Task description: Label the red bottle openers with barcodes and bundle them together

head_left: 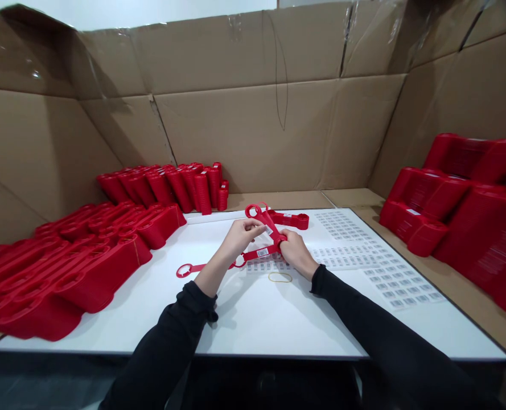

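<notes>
My left hand (239,239) grips a red plastic strip with a ring end (264,221) near its upper part. My right hand (295,253) pinches the spot where that strip crosses a second red strip (253,258), which carries a small barcode label and reaches left to a ring end. A third red piece (293,220) lies on the white table (253,324), behind my hands. In front of them rests a loose tan rubber band (280,277). Sheets of small barcode labels (389,273) lie to the right of my right hand.
Large stacks of red strips (65,273) fill the table's left side, with more behind them (163,188). Further red stacks (449,199) stand on a cardboard surface at the right. Cardboard walls (244,131) enclose the back and sides.
</notes>
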Motion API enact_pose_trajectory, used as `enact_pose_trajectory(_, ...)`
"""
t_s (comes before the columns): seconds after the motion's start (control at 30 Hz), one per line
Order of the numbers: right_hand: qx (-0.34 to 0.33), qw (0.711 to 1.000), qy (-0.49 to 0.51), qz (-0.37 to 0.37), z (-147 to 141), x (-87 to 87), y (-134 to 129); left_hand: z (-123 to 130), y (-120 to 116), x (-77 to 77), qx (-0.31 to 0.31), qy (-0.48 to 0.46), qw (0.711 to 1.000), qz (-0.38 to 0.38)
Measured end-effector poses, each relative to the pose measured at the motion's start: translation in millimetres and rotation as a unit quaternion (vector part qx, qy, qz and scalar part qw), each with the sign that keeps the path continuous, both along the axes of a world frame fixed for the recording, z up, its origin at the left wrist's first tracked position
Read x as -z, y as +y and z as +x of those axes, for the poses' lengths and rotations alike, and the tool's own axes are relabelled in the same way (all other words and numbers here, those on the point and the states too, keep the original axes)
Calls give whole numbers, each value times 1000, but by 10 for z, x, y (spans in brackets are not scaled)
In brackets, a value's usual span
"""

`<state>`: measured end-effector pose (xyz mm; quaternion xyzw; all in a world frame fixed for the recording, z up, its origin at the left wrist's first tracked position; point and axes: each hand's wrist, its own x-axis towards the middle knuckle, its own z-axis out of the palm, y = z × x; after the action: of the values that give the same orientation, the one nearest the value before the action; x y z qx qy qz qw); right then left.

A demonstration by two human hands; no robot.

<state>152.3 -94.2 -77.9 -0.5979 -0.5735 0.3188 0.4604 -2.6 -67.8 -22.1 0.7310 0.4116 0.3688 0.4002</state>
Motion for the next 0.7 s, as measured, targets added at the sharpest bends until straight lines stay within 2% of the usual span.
enact_pose_trajectory(0.2,-4,1000,8,5,-14,4,-10,11,14,34,-1,-1,1000,27)
enact_pose_trajectory(0.47,-4,1000,22,21,-26,-27,-34,74,-72,48,-55,43,987,145)
enact_pose_trajectory(0.57,-6,999,28,24,-29,-26,-35,78,-79,92,-78,107,965,227)
enact_pose_trajectory(0.7,-11,999,37,26,-42,-12,-42,74,-72,145,-95,199,914,340)
